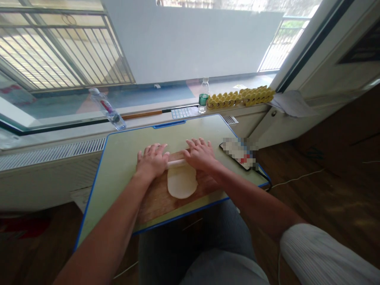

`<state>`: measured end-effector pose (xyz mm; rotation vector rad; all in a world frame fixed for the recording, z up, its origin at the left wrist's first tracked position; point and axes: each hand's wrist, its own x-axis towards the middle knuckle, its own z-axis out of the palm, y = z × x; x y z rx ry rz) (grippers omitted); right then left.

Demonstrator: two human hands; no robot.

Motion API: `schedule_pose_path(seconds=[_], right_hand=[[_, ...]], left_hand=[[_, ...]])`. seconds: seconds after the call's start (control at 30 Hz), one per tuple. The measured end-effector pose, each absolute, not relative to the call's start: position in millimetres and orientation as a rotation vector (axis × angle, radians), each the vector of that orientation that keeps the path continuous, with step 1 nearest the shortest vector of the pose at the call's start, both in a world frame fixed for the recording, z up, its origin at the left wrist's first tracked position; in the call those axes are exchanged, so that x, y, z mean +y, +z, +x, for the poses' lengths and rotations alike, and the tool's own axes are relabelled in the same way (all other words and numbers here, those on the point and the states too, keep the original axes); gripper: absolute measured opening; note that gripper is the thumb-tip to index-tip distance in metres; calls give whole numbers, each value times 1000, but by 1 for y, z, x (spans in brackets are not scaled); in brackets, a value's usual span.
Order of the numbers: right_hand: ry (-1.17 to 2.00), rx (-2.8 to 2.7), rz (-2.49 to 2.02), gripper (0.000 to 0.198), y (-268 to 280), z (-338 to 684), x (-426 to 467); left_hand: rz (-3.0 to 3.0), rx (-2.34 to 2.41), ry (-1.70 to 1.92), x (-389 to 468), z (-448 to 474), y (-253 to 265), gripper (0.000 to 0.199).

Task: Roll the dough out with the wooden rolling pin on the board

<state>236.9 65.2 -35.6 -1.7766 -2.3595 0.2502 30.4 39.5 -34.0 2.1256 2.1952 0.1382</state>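
Observation:
A white rolling pin [176, 163] lies across the upper edge of a flat, rounded sheet of pale dough [182, 184]. My left hand [152, 160] rests palm down over the pin's left end, its fingers stretched forward. Over the right end lies my right hand [200, 153], also palm down with the fingers spread. The palms hide both ends of the pin. Beneath the dough is a brown wooden board [157, 200], set on a pale green folding table [118, 158] with a blue rim.
On the table's right side lies a phone [236, 155], partly blurred, with a cable. Along the windowsill stand a tilted clear bottle [108, 110], an upright green-labelled bottle [203, 97], yellow egg trays [240, 98] and papers [292, 103]. A wooden stick [142, 115] lies there too.

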Motion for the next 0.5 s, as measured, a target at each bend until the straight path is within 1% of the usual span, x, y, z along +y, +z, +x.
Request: schedule_pose_path(seconds=[0.2, 0.5], right_hand=[[367, -2346, -1790, 68, -34, 234, 87], [329, -2341, -1787, 65, -34, 235, 76]], left_hand=[[2015, 2184, 106, 63, 28, -31, 63], [2048, 2192, 140, 57, 28, -32, 62]])
